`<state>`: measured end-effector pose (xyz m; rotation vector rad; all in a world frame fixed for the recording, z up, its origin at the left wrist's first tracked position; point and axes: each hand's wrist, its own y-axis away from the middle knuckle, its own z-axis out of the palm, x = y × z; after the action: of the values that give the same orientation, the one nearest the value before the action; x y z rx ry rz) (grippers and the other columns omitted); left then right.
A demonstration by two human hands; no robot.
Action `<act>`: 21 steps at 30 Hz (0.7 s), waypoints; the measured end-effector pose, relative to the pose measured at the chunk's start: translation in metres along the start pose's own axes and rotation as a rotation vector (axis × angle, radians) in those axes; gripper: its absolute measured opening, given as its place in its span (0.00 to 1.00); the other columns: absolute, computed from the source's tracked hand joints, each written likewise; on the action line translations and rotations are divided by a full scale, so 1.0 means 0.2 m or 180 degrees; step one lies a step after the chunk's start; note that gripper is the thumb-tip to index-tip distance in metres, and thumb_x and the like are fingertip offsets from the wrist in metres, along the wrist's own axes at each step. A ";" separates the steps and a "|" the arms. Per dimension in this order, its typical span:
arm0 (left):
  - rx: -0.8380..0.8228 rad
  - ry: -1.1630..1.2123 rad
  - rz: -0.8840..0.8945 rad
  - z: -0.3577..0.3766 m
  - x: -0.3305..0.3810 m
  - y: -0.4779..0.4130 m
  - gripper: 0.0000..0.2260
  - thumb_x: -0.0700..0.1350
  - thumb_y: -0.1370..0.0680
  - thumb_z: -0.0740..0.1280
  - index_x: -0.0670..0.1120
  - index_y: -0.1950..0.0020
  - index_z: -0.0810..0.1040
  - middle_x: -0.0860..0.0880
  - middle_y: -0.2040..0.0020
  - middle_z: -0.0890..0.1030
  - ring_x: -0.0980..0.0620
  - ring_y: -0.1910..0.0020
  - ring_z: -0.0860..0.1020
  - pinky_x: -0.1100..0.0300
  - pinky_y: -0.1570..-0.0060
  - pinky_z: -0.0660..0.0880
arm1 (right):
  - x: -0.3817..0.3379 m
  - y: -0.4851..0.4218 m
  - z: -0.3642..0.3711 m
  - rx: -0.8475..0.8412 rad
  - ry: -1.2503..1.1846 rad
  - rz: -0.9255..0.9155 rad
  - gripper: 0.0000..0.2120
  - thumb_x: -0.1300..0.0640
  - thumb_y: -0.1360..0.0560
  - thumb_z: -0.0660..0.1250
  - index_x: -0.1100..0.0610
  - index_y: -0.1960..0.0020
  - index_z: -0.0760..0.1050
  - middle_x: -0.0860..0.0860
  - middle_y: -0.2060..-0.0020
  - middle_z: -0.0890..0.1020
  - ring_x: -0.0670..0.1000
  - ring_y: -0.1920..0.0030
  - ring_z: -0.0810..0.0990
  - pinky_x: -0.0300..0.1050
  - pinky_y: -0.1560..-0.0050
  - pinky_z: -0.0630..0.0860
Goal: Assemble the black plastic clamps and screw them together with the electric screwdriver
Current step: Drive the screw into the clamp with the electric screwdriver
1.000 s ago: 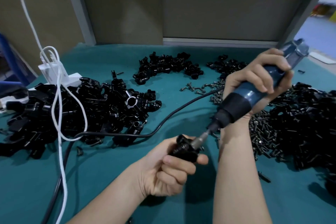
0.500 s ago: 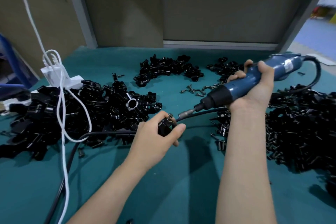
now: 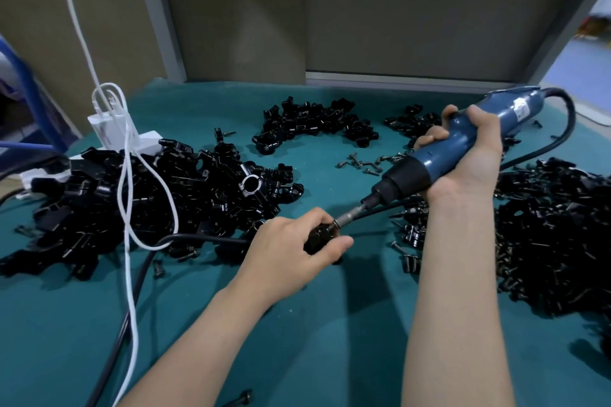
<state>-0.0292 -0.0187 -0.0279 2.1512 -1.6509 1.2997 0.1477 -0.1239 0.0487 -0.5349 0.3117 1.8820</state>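
My left hand (image 3: 291,251) grips a black plastic clamp (image 3: 319,238) just above the teal table, thumb along its near side. My right hand (image 3: 469,155) is wrapped round the blue electric screwdriver (image 3: 443,155), which slants down to the left. The screwdriver's metal bit (image 3: 347,216) meets the top of the clamp. Most of the clamp is hidden by my fingers.
A big heap of black clamp parts (image 3: 148,201) lies left, a smaller one (image 3: 314,125) at the back, a dense pile (image 3: 555,231) right. Loose screws (image 3: 360,163) scatter mid-table. A black cable (image 3: 139,274) and a white cable (image 3: 129,241) cross the left side near a white power strip (image 3: 132,139).
My left hand carried the clamp away from me toward the left heap. The screwdriver tilted flatter, came off the clamp, and its bit now touches the clamp again.
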 end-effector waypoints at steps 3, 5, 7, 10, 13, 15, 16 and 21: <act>-0.0059 -0.0083 0.0064 0.01 0.00 0.00 0.22 0.68 0.32 0.59 0.50 0.58 0.76 0.49 0.71 0.80 0.50 0.72 0.72 0.54 0.65 0.72 | 0.01 0.00 -0.01 0.0024 0.0092 0.0073 0.04 0.59 0.24 0.63 0.55 0.57 0.70 0.47 0.67 0.78 0.44 0.75 0.70 0.36 0.73 0.70; -0.0069 -0.0213 0.0063 0.01 -0.01 0.00 0.22 0.68 0.33 0.63 0.50 0.57 0.76 0.52 0.74 0.75 0.53 0.74 0.68 0.56 0.67 0.67 | 0.01 0.00 -0.01 0.0091 0.0136 0.0103 0.06 0.59 0.24 0.63 0.56 0.59 0.71 0.47 0.68 0.78 0.44 0.75 0.70 0.36 0.73 0.70; -0.0060 -0.0383 0.0065 0.01 -0.01 0.00 0.19 0.65 0.32 0.66 0.49 0.58 0.76 0.54 0.77 0.68 0.56 0.75 0.66 0.59 0.68 0.63 | 0.01 0.01 -0.02 0.0157 0.0203 0.0104 0.07 0.59 0.24 0.64 0.56 0.61 0.71 0.47 0.70 0.78 0.44 0.76 0.70 0.36 0.73 0.70; 0.0021 0.0347 -0.0201 0.03 0.02 0.01 0.15 0.62 0.33 0.66 0.51 0.63 0.75 0.52 0.76 0.75 0.50 0.74 0.72 0.61 0.68 0.68 | 0.02 -0.01 -0.03 0.0067 -0.0057 0.0119 0.04 0.57 0.24 0.63 0.56 0.57 0.70 0.46 0.68 0.78 0.44 0.75 0.70 0.35 0.72 0.70; 0.0090 0.1328 -0.0465 0.06 0.06 0.02 0.12 0.59 0.33 0.66 0.51 0.67 0.74 0.52 0.76 0.76 0.50 0.78 0.70 0.62 0.73 0.68 | 0.01 -0.03 -0.04 -0.0130 -0.0387 0.0184 0.05 0.55 0.25 0.63 0.54 0.53 0.67 0.45 0.65 0.73 0.43 0.73 0.68 0.34 0.71 0.68; 0.0020 0.1620 -0.0497 0.08 0.07 0.02 0.14 0.58 0.33 0.66 0.47 0.66 0.75 0.50 0.75 0.75 0.51 0.79 0.69 0.61 0.76 0.67 | 0.01 -0.04 -0.05 -0.0217 -0.0452 0.0174 0.05 0.54 0.26 0.62 0.54 0.54 0.67 0.45 0.64 0.71 0.43 0.74 0.68 0.34 0.71 0.68; 0.0004 0.1721 -0.0504 0.08 0.06 0.02 0.15 0.57 0.33 0.66 0.45 0.66 0.75 0.48 0.75 0.74 0.51 0.79 0.69 0.62 0.76 0.67 | 0.01 -0.03 -0.05 -0.0230 -0.0490 0.0150 0.05 0.54 0.26 0.62 0.54 0.55 0.67 0.45 0.64 0.72 0.43 0.74 0.68 0.34 0.71 0.69; -0.0037 0.1830 -0.0504 0.08 0.05 0.02 0.18 0.57 0.33 0.66 0.41 0.66 0.75 0.48 0.75 0.74 0.51 0.79 0.68 0.63 0.77 0.66 | 0.02 -0.04 -0.06 -0.0130 -0.0499 0.0224 0.05 0.54 0.24 0.61 0.55 0.56 0.68 0.45 0.65 0.72 0.43 0.74 0.68 0.33 0.70 0.68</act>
<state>-0.0227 -0.0364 -0.0324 1.6342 -1.2245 1.6438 0.1562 -0.1235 0.0360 -0.4052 0.1911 1.9890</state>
